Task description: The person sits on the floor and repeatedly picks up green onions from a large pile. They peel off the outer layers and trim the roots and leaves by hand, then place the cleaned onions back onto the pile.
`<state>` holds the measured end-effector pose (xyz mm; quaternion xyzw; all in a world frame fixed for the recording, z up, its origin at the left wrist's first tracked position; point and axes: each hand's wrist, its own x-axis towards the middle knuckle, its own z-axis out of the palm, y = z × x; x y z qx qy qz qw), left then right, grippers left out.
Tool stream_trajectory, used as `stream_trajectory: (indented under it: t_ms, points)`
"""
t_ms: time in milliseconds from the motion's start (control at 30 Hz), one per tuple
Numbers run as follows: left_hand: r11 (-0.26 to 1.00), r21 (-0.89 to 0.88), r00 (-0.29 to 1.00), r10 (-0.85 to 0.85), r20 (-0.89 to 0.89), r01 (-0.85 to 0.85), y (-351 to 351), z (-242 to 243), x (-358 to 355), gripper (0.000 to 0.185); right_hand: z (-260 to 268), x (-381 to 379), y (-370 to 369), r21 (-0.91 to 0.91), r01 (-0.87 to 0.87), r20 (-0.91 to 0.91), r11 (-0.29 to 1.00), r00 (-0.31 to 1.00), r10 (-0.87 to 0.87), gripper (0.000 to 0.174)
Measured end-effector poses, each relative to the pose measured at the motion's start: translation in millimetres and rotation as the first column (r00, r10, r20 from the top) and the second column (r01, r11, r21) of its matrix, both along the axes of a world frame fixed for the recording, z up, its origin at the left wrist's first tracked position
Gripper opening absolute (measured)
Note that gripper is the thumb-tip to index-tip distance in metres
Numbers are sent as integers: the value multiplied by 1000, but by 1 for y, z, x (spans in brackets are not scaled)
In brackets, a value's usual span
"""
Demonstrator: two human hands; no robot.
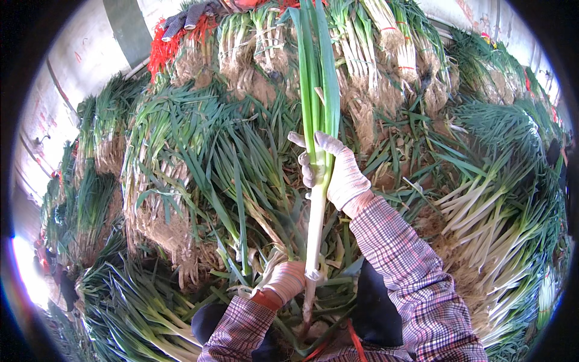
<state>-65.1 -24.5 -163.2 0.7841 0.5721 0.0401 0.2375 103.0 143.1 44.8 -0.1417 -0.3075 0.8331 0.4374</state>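
My gloved right hand (339, 169) is closed around the upper shank of a large green onion (318, 212), held upright before me with its green leaves pointing away. The pale stem runs down towards my lap, with a loose ring of skin low on it. My gloved left hand (285, 280) is beside the lower stem, over strips of peeled leaf and skin (273, 262); its fingers are mostly hidden, so I cannot tell what it holds.
Untied green onions lie at right (479, 217) and lower left (149, 316). A rooty bundle (158, 217) stands left. Tied bundles (362, 54), red strings (163, 50) and a grey knitted glove (187, 20) are at the back. Leaf scraps cover the ground between.
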Motion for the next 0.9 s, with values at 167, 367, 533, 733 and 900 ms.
stream_trajectory:
  t_ms: [167, 367, 533, 733, 900]
  points:
    - [996, -84, 957, -24, -291, 0, 14, 33, 21, 23, 11, 2, -7, 61, 59, 65, 996, 996, -63, 55]
    - [845, -420, 871, 103, -479, -331, -18, -24, 18, 38, 33, 19, 2, 198, 161, -137, 967, 981, -136, 61]
    - [903, -279, 934, 262, -243, -326, 4, 7, 1, 34, 31, 39, 14, 167, 216, -187, 962, 965, -184, 59]
    - [881, -430, 107, 456, 884, -199, 26, 126, 31, 79, 22, 28, 3, 60, 101, -76, 993, 992, -96, 59]
    - [927, -359, 136, 372, 918, -109, 16, 155, 58, 60, 20, 18, 2, 43, 153, 23, 987, 988, -154, 65]
